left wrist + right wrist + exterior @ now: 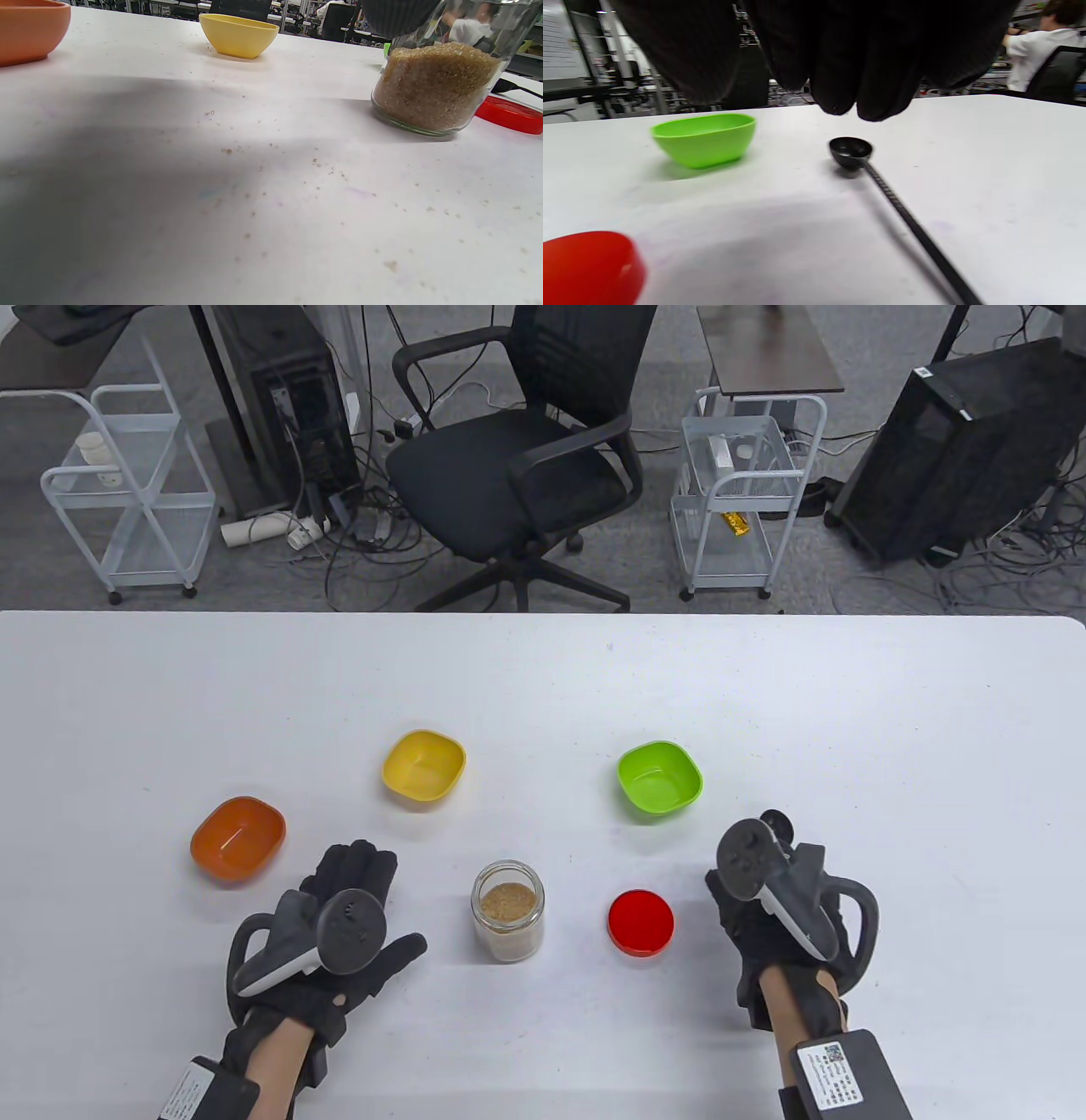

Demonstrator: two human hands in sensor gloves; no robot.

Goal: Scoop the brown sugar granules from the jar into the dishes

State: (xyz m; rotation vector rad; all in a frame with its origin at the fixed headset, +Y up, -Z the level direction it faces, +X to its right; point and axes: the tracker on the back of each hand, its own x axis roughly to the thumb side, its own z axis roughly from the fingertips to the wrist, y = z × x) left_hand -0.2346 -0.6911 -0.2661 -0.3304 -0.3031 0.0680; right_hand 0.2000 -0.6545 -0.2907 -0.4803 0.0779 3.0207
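At the near middle of the white surface (543,678) stands the open glass jar of brown sugar granules (507,909), round red lid (640,922) just right of it. Left hand (339,933) rests flat left of the jar, fingers straight, holding nothing. Right hand (785,912) hangs over the long black plastic scoop (874,173), fingers down, nothing gripped yet. Orange dish (237,839), yellow dish (423,767), green dish (659,779) look empty. Step: picking up the scoop. Next: pinch its handle, carry it to the jar.
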